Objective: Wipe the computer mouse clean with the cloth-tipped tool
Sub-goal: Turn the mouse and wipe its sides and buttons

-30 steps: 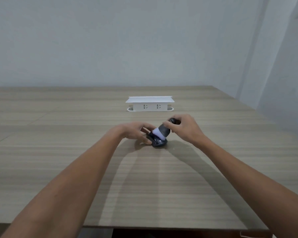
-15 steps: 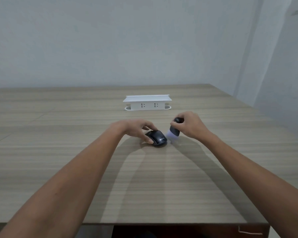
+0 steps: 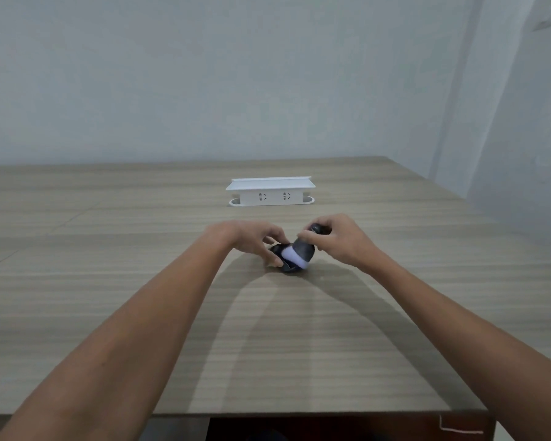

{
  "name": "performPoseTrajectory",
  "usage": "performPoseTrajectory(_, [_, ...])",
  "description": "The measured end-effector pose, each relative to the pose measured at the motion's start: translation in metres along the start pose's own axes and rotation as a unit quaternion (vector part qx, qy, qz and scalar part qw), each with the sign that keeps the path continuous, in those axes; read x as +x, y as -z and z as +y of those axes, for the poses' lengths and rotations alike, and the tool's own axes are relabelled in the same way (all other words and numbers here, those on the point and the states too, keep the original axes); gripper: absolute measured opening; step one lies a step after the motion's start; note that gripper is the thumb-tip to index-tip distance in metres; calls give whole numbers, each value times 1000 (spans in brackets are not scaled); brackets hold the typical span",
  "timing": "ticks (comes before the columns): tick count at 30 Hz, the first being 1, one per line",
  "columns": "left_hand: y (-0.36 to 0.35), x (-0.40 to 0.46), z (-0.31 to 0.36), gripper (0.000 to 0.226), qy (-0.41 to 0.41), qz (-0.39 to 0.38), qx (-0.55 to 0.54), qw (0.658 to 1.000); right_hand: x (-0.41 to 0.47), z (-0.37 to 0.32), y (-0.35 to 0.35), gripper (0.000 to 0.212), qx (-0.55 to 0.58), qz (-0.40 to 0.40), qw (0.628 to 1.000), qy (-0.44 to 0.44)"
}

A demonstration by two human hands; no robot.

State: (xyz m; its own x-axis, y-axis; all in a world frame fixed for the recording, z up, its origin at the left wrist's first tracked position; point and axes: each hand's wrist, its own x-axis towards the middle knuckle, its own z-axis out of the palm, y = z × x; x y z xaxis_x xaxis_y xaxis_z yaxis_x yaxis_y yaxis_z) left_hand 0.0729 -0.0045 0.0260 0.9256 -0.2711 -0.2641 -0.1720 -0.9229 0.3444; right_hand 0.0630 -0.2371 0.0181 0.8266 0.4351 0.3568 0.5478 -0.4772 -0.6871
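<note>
A small black computer mouse (image 3: 279,250) lies on the wooden table (image 3: 268,329), mostly covered by the tool and my fingers. My left hand (image 3: 252,239) pinches the mouse from its left side and holds it steady. My right hand (image 3: 337,238) grips the dark handle of the cloth-tipped tool (image 3: 301,251). The tool's pale cloth end presses down on top of the mouse, tilted toward the left.
A white power strip box (image 3: 270,191) with two sockets stands farther back on the table. The table's near edge runs along the bottom and its right edge slants toward a grey wall.
Half a second ago the tool was lifted off to the right of the mouse. My right hand has brought it back left onto the mouse's top. My left hand stays on the mouse.
</note>
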Motion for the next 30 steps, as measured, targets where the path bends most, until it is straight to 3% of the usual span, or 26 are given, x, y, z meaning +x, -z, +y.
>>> performPoseTrajectory(5, [-1,0,0,73,2,-4,-5,1000,1,4,7,17,-91,57,994,4])
performPoseTrajectory(9, [1,-4,4,41,-4,-11,23,1000,-6,-2,-1,15,-25,16,999,29])
performPoseTrajectory(11, [1,-8,5,42,-6,-9,27,1000,-9,4,-3,14,-4,11,1000,7])
performPoseTrajectory(16, [-3,-13,4,46,-2,-3,-3,1000,-12,15,5,11,-29,88,996,-11])
performPoseTrajectory(20, [-2,-18,7,45,-5,0,11,1000,-23,10,-5,12,58,54,997,-14])
performPoseTrajectory(24, [-2,-17,3,44,13,12,6,1000,-22,14,1,13,-24,87,996,-22])
performPoseTrajectory(30, [-1,-14,8,42,12,28,45,998,-27,10,-3,13,32,70,997,-30])
